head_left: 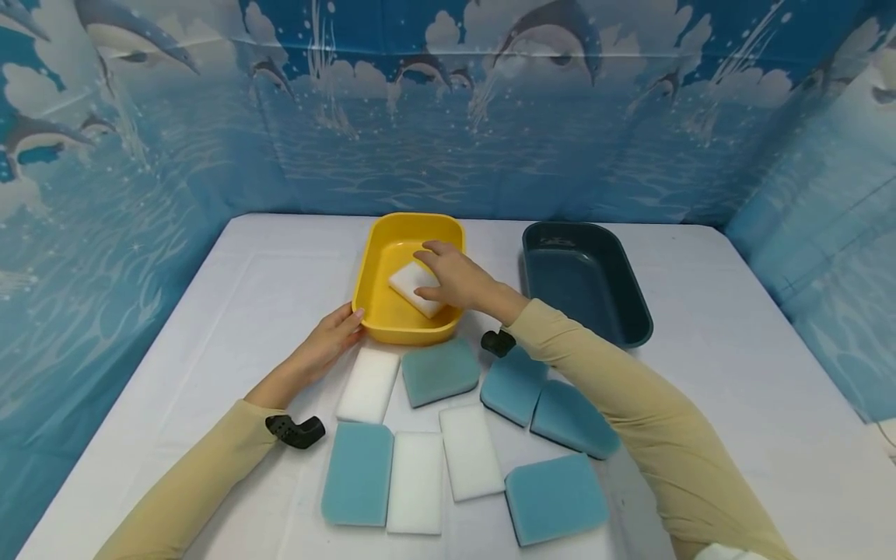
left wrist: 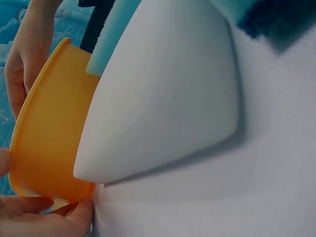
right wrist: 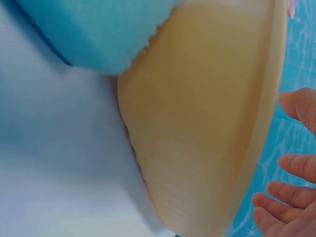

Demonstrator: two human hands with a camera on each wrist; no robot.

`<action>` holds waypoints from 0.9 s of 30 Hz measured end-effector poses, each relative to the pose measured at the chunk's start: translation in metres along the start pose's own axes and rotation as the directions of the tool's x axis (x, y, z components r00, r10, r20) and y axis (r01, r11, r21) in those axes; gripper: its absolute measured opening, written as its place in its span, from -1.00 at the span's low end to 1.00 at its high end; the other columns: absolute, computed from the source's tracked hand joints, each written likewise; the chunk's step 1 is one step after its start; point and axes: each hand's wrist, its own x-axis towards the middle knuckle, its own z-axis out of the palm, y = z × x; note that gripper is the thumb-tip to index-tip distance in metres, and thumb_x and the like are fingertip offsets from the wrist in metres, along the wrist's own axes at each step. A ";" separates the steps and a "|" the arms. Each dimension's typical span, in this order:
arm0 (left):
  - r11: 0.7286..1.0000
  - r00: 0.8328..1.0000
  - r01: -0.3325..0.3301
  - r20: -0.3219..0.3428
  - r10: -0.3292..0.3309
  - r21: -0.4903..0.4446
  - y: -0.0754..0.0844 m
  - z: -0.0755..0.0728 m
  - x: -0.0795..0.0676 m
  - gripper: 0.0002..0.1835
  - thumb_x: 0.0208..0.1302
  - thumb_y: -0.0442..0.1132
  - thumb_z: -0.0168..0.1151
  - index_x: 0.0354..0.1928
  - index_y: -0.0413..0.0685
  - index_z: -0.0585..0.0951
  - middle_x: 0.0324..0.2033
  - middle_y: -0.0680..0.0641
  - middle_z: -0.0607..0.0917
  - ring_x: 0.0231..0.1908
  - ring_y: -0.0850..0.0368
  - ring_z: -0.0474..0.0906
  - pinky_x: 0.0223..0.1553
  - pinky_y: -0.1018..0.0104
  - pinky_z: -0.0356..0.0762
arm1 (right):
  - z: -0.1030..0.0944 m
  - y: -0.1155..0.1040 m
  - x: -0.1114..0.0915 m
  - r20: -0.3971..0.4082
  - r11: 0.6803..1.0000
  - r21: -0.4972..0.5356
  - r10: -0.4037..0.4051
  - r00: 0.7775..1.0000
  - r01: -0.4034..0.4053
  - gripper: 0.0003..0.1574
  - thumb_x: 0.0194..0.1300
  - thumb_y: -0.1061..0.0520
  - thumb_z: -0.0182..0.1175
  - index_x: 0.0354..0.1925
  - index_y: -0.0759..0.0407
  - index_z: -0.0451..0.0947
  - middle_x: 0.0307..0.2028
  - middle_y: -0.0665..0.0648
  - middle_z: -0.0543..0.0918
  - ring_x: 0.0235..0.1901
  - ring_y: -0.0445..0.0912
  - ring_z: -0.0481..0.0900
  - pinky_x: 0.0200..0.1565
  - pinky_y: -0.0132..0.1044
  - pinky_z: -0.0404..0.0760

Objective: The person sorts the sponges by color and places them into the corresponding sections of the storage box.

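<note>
A yellow plastic tub (head_left: 409, 336) stands at the back of the table with one white sponge (head_left: 413, 286) lying inside it. At the tub's near left corner, my left hand (head_left: 327, 342) grips the rim, thumb on top and fingers along the outer wall. My right hand (head_left: 458, 278) hovers over the tub's right side, partly covering the white sponge. In the right wrist view the fingers (right wrist: 296, 165) are spread apart and nothing shows between them. Just in front of the tub lie another white sponge (head_left: 368, 385) and a blue-green sponge (head_left: 439, 372).
A dark blue tub (head_left: 588, 272) stands to the right, behind my right forearm. Several blue sponges (head_left: 357, 474) and white sponges (head_left: 414, 482) are scattered across the near half of the white-covered table (head_left: 259, 264). Dolphin-print curtains (head_left: 448, 155) enclose the back and sides.
</note>
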 end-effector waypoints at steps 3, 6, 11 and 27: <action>1.000 1.000 -0.004 0.003 0.004 0.004 0.000 0.000 0.000 -0.39 0.52 -0.12 -0.31 0.45 -0.27 -0.11 0.46 -0.23 -0.04 0.47 -0.11 -0.09 0.44 0.03 0.01 | -0.003 -0.001 -0.002 -0.015 1.000 0.004 -0.006 1.000 0.006 -0.17 0.26 -0.12 0.18 0.36 0.20 0.20 0.38 0.27 0.20 0.37 0.08 0.23 0.33 -0.11 0.34; 1.000 1.000 -0.006 -0.005 0.006 0.009 0.000 0.000 -0.001 -0.39 0.52 -0.12 -0.31 0.45 -0.26 -0.11 0.47 -0.22 -0.04 0.47 -0.10 -0.08 0.43 0.03 0.02 | -0.007 -0.002 -0.005 -0.033 1.000 0.014 -0.013 0.999 0.014 -0.17 0.26 -0.11 0.19 0.35 0.21 0.21 0.37 0.27 0.23 0.34 0.08 0.27 0.31 -0.12 0.36; 1.000 1.000 0.001 -0.012 -0.001 0.009 0.001 0.001 -0.001 -0.40 0.52 -0.13 -0.32 0.46 -0.23 -0.12 0.47 -0.19 -0.04 0.47 -0.07 -0.09 0.43 0.04 0.03 | -0.012 -0.002 -0.013 -0.046 0.999 0.034 -0.025 0.999 0.026 -0.17 0.25 -0.10 0.20 0.35 0.21 0.21 0.36 0.28 0.24 0.33 0.09 0.29 0.30 -0.11 0.38; 1.000 1.000 0.015 -0.005 -0.015 0.024 0.001 0.001 0.001 -0.38 0.52 -0.12 -0.30 0.46 -0.25 -0.15 0.47 -0.22 -0.06 0.47 -0.10 -0.10 0.44 0.03 0.00 | -0.029 -0.002 -0.053 -0.100 0.994 0.047 -0.090 0.991 0.095 -0.16 0.25 -0.05 0.21 0.36 0.24 0.18 0.37 0.30 0.22 0.34 0.13 0.23 0.32 -0.04 0.33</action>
